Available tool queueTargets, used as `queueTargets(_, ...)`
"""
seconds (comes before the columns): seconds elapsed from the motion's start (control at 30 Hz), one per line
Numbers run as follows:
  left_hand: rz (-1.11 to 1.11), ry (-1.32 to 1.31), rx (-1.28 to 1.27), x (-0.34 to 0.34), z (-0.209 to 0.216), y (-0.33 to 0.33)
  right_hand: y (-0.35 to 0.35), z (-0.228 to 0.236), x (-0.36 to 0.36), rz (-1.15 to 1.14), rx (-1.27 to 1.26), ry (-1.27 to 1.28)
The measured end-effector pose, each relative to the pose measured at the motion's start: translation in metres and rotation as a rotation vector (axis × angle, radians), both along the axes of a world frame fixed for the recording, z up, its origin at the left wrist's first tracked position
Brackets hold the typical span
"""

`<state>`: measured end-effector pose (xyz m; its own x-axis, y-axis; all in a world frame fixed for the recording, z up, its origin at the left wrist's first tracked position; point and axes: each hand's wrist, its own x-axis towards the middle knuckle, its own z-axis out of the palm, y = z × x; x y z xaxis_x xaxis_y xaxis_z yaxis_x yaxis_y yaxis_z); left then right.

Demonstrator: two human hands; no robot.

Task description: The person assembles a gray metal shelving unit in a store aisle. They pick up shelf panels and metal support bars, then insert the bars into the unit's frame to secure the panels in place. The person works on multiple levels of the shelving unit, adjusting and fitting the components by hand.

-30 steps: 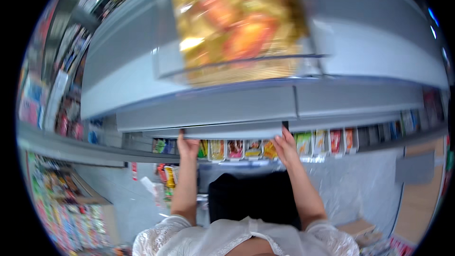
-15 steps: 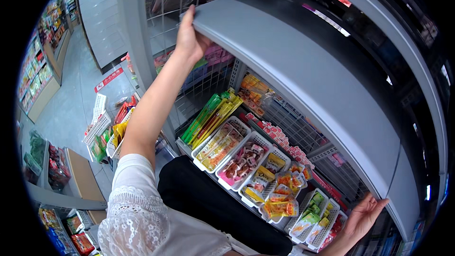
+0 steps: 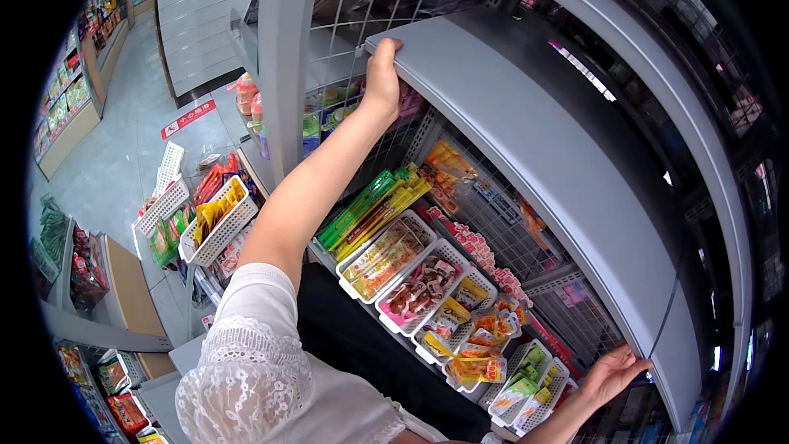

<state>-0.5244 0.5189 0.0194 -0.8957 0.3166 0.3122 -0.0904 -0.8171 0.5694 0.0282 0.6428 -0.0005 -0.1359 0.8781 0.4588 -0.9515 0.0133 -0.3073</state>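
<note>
A long grey metal shelf board (image 3: 526,127) spans the rack in front of me. My left hand (image 3: 385,86) is closed round its left front corner, the thumb lying over the top and the other fingers hidden beneath. Farther along the front edge, close to a seam between boards, my right hand (image 3: 610,372) grips the rim with its fingertips. Below the board stands a row of white plastic baskets holding wrapped snacks, among them a basket of brown and pink packets (image 3: 421,288). Long green and yellow packs (image 3: 374,210) lie at the row's left end.
A grey upright post (image 3: 288,57) and a wire mesh panel (image 3: 349,20) stand beside my left hand. Another grey shelf edge (image 3: 633,29) curves above the board. Left of my arm are more white baskets (image 3: 218,234) of packets. A red floor sticker (image 3: 188,118) lies in the aisle.
My view has shifted, so the post and the board's left end appear farther right. Both hands keep their places on the board's edge.
</note>
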Motion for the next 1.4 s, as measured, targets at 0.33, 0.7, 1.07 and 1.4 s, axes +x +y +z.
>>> queueTargets(0.33,-0.043,-0.041,0.087,0.022,0.023,-0.029,0.006,-0.006,-0.012,0.187,0.054,0.075)
queueTargets(0.7,0.199,-0.007,-0.043,0.018,0.021,-0.023,0.014,-0.014,0.0,0.166,0.073,0.102)
queueTargets(1.07,0.166,0.019,0.009,0.036,0.018,-0.034,0.02,-0.006,-0.001,0.212,0.208,0.022)
queueTargets(1.4,0.092,-0.007,0.038,0.041,0.021,-0.042,0.018,-0.004,-0.001,0.227,0.246,-0.037)
